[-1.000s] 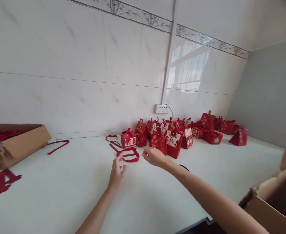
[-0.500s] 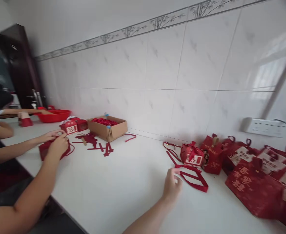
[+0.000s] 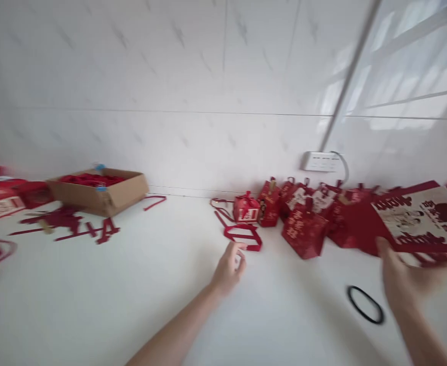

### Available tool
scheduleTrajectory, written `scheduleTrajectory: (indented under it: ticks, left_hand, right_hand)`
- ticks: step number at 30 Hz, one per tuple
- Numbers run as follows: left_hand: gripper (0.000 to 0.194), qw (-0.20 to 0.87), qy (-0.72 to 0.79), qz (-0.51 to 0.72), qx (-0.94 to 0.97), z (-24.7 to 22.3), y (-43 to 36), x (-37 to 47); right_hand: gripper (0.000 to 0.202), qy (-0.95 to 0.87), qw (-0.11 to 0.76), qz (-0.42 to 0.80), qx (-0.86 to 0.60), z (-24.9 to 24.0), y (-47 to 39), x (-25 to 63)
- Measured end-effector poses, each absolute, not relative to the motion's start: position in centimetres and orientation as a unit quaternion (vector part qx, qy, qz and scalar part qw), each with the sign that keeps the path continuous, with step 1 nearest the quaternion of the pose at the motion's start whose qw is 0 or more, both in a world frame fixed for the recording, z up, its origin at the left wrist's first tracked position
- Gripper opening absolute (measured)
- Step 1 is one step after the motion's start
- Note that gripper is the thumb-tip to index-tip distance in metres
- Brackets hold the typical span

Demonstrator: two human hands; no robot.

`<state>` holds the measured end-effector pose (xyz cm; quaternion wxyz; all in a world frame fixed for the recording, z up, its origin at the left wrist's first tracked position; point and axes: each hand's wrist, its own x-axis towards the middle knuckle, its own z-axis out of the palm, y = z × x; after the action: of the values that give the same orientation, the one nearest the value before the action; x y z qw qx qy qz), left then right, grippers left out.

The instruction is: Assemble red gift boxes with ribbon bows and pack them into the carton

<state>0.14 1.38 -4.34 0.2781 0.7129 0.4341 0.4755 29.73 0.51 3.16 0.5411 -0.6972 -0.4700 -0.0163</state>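
Observation:
My left hand (image 3: 227,269) is over the white table, fingers loosely curled with a gap at the thumb. Its fingertips are beside a looped red ribbon (image 3: 254,247), and nothing shows in its grasp. At the right, my right hand (image 3: 408,279) is blurred, with thumb and fingers apart. It overlaps the lower edge of a large red package with a cream printed panel (image 3: 406,218); contact is unclear. A small red box with a bow (image 3: 246,210) stands behind the ribbon. Several red gift bags (image 3: 305,234) stand to its right.
A cardboard box (image 3: 122,195) of red ribbons is at the back left, with ribbon pieces (image 3: 65,221) before it. Red boxes (image 3: 2,203) are at the far left. A black ring (image 3: 365,305) lies near my right hand. A power strip (image 3: 322,161) is on the wall.
The view has swung right; the co-worker's arms have left the picture. My right hand, the large package and the black ring have come into view. My left hand remains beside the ribbon.

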Motion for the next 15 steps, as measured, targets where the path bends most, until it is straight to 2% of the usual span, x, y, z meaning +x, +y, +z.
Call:
scheduleTrajectory:
  ticks: [1, 2, 4, 6, 8, 10, 15]
  left_hand:
    - [0.027, 0.277, 0.423, 0.464, 0.727, -4.3, 1.1, 0.2]
    - [0.027, 0.274, 0.407, 0.45, 0.746, -4.3, 0.8, 0.3]
    - [0.035, 0.262, 0.373, 0.449, 0.769, -4.3, 0.4, 0.3]
    - [0.052, 0.239, 0.337, 0.489, 0.769, -4.2, 0.1, 0.5]
    - [0.071, 0.217, 0.3, 0.549, 0.749, -4.0, -0.1, 0.7]
    - [0.084, 0.21, 0.265, 0.594, 0.73, -3.7, -0.4, 1.1]
    - [0.089, 0.253, 0.248, 0.614, 0.705, -2.7, -1.4, 1.9]
  right_hand:
    - [0.075, -0.432, 0.567, -0.032, -0.701, 3.3, 0.2, 29.4]
    - [0.071, -0.437, 0.63, 0.045, -0.641, 3.3, 0.2, 28.4]
    - [0.065, -0.444, 0.66, 0.266, -0.544, 3.2, 0.7, 25.4]
    - [0.059, -0.403, 0.671, 0.448, -0.433, 2.4, 1.2, 21.8]
    - [0.047, -0.351, 0.632, 0.611, -0.324, 1.3, 0.7, 18.9]
    - [0.039, -0.304, 0.568, 0.721, -0.257, 0.1, -0.5, 17.4]
    - [0.038, -0.28, 0.453, 0.809, -0.249, -1.6, -2.8, 17.2]
